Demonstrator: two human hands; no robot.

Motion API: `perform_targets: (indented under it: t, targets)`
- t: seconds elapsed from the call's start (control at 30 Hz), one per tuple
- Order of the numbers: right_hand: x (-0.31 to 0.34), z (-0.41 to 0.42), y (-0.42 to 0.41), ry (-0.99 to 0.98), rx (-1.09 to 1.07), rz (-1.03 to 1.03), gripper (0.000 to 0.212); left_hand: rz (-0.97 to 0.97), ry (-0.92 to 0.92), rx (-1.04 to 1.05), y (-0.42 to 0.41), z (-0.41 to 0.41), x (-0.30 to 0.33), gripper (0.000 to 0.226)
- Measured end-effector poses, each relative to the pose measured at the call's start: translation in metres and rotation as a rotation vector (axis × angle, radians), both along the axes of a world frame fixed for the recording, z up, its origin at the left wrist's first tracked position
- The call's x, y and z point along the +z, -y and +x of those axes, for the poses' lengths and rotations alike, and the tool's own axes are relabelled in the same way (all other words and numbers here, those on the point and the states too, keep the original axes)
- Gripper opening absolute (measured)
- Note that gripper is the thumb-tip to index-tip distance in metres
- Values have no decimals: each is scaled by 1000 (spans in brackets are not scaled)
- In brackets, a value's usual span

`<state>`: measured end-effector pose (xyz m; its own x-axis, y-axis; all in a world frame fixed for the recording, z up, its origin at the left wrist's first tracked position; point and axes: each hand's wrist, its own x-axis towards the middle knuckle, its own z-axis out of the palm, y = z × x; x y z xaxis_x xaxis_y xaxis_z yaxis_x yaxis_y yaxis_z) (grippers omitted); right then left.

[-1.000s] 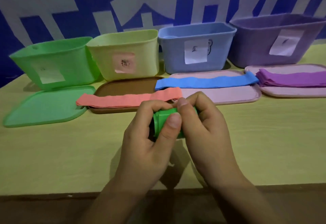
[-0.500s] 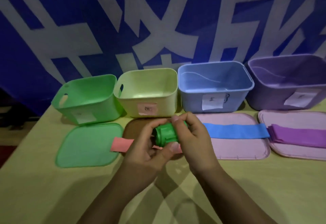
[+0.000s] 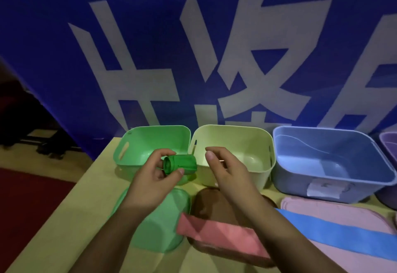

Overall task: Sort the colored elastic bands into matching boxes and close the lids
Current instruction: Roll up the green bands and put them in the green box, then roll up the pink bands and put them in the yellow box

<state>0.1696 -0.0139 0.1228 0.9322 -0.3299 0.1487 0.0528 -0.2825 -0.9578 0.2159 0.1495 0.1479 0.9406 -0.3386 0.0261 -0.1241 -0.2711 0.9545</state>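
Observation:
My left hand (image 3: 153, 183) grips a rolled-up green elastic band (image 3: 180, 163) and holds it over the front right corner of the green box (image 3: 137, 143). My right hand (image 3: 227, 171) hovers beside it with fingers apart and nothing in them, above the pale yellow box (image 3: 247, 137). A pink band (image 3: 223, 235) lies across the brown lid (image 3: 206, 206). A blue band (image 3: 335, 233) lies on a pink lid (image 3: 322, 210). The green lid (image 3: 154, 236) lies flat in front of the green box.
A blue box (image 3: 335, 161) with a paper label stands right of the yellow one, and a purple box (image 3: 388, 146) shows at the right edge. A blue banner with white characters rises behind the boxes. The table's left edge drops to a red floor.
My right hand has let go of the green roll, which my left hand alone has carried forward over the green box. The view has tilted up and come closer to the boxes.

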Motion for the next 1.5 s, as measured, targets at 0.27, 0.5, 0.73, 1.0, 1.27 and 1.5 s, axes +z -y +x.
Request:
perform_targets:
  t: [0.27, 0.5, 0.73, 1.0, 1.27, 1.5]
  targets:
    - [-26, 82, 8, -51, 2, -292, 37, 617, 165, -20, 0, 149, -41, 33]
    - [-54, 106, 25, -132, 26, -407, 39, 970, 34, -328, 21, 207, -104, 42]
    - [-61, 111, 27, -165, 36, -388, 40, 1062, -59, -421, 28, 222, -125, 46]
    - [-52, 102, 26, -83, 28, -386, 38, 1075, -37, -461, 26, 215, -107, 69]
    - [1, 41, 28, 59, -10, -390, 38, 902, 302, -28, 13, 139, -30, 49]
    - [-3, -28, 29, -34, 95, -474, 32, 526, 178, 36, -8, 19, -41, 12]
